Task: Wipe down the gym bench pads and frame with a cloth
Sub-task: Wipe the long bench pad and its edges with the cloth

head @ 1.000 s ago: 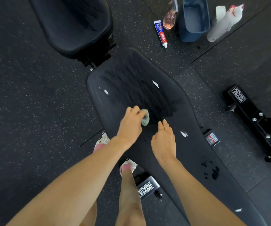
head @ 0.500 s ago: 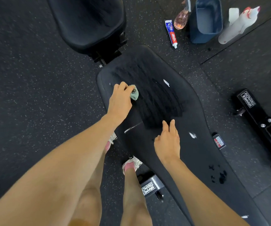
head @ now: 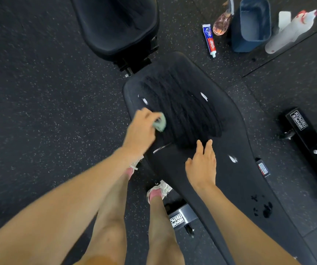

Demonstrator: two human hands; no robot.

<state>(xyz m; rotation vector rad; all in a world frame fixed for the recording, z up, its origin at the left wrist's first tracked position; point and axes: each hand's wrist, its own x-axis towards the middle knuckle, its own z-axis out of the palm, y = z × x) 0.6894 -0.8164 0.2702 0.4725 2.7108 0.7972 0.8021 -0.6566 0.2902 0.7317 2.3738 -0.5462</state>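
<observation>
Two hands are on the back pad. The left hand grips a small green cloth bunched at its fingertips and pressed to the pad at the near edge of a dark wet patch. The right hand lies flat with straight fingers on the dry pad just short of that patch, holding nothing.

Risks, as I judge them:
- **Missed residue.** White smears lie just beyond the left hand, well beyond the right fingertips and just right of the right hand. A thin streak runs between the hands. Strokes confined to the wet patch would miss all four.
- **Smearing.** The cloth is small for this pad and may spread residue rather than lift it.
- **Slipping.** The bracing right palm could slide if wetness reaches it.
- **Skipped areas.** Dark drips beside the right forearm and the frame below both arms look untouched and could be overlooked.

Hard to read: the left hand is motion-blurred, so its hold on the cloth is probably a fingertip pinch, though I cannot confirm this. The seat pad, far beyond the left hand, is cut off at the top edge. The pad and the person's legs hide most of the frame.
</observation>
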